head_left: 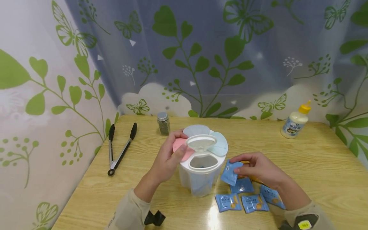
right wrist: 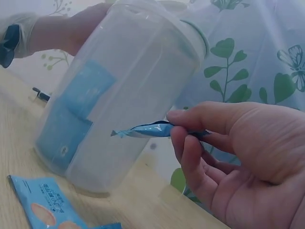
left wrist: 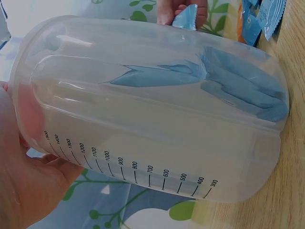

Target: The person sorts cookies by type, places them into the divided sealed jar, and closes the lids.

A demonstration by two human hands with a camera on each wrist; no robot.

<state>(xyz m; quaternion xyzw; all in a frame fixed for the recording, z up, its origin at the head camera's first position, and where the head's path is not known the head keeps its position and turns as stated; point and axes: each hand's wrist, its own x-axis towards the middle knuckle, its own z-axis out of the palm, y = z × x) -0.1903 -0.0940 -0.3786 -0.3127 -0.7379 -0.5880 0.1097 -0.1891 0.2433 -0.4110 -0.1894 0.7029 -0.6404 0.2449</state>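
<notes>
A clear plastic storage container (head_left: 184, 179) with a flower-shaped lid of coloured flaps stands on the wooden table. Its front flap (head_left: 201, 143) is raised over a dark opening. My left hand (head_left: 164, 159) grips the lid's left side, thumb lying over the pink flap (head_left: 178, 146). Through the wall, blue packets (left wrist: 238, 90) show inside, low in one compartment. To the right of the container my right hand (head_left: 260, 169) pinches a blue snack packet (right wrist: 152, 129) between thumb and fingers, beside the wall and below lid height. Several similar packets (head_left: 255, 203) lie under and in front of that hand.
Black-handled tongs (head_left: 123, 153) lie spread at the left of the table. A small glass jar with a metal lid (head_left: 163, 124) stands behind the container. At the back right is a yellow-capped bottle (head_left: 294, 123). A leaf-patterned curtain (head_left: 207, 89) hangs along the back edge.
</notes>
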